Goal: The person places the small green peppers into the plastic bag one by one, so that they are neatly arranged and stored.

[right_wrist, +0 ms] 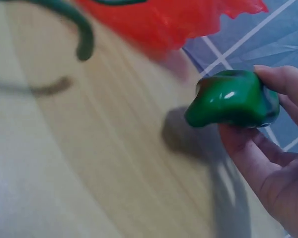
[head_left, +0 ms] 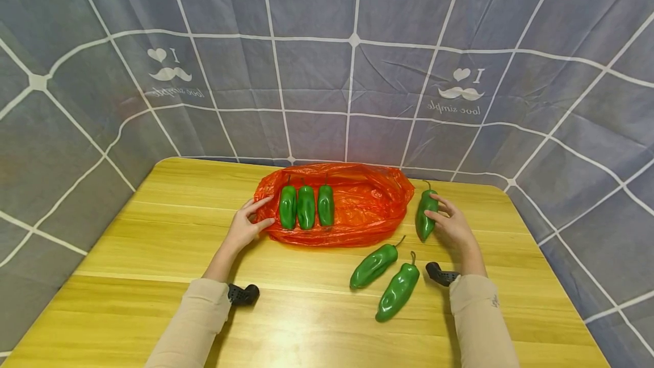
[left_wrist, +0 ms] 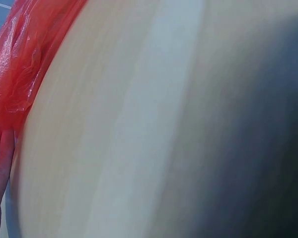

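Note:
A red plastic bag (head_left: 352,203) lies with its mouth wide at the back of the table. Three green peppers (head_left: 306,207) sit side by side in its left half. At the bag's left end, my left hand (head_left: 245,225) holds the rim between spread thumb and fingers. In the left wrist view only part of that hand shows against the red film. My right hand (head_left: 455,226) grips another green pepper (head_left: 426,214) by its side, just right of the bag. The right wrist view shows this pepper (right_wrist: 233,99) between thumb and fingers, above the tabletop.
Two more green peppers, a rear one (head_left: 374,266) and a front one (head_left: 397,293), lie on the wooden table (head_left: 306,322) in front of the bag's right part. A grey curtain (head_left: 317,78) with white lines hangs behind the table and along its sides.

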Tool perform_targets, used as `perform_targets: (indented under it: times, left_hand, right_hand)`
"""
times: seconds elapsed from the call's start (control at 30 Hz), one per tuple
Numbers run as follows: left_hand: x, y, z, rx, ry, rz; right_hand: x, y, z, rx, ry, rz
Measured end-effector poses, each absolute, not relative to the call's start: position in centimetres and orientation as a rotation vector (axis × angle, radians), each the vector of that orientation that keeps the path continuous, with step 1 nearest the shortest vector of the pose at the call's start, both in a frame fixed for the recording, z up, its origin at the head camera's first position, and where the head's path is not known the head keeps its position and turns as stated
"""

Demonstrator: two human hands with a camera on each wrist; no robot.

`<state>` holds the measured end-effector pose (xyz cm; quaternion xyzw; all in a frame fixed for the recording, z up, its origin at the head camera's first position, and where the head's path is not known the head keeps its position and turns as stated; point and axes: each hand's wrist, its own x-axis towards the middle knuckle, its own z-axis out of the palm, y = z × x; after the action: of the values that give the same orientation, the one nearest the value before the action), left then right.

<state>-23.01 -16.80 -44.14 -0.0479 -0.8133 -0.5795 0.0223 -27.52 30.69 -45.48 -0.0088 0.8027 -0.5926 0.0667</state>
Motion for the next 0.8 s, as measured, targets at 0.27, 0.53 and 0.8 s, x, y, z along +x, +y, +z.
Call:
perform_targets:
  times: [0.27,0.53,0.8]
  left_hand:
    - [-23.1,-16.8,-44.2,-0.153,-2.513,-1.824]
    - [-23.0,-16.8,-44.2,-0.148,-2.509,-1.832]
    - [-23.1,-16.8,-44.3,-0.156,-2.510,-1.835]
  right_hand:
    - [-27.8,30.4,-43.5,-0.010,2.193,-2.130]
    - [-27.6,28.5,-40.7,-0.089,2.083,-2.191]
    - [-27.9,25.9,-39.6,-0.237,2.084,-2.101]
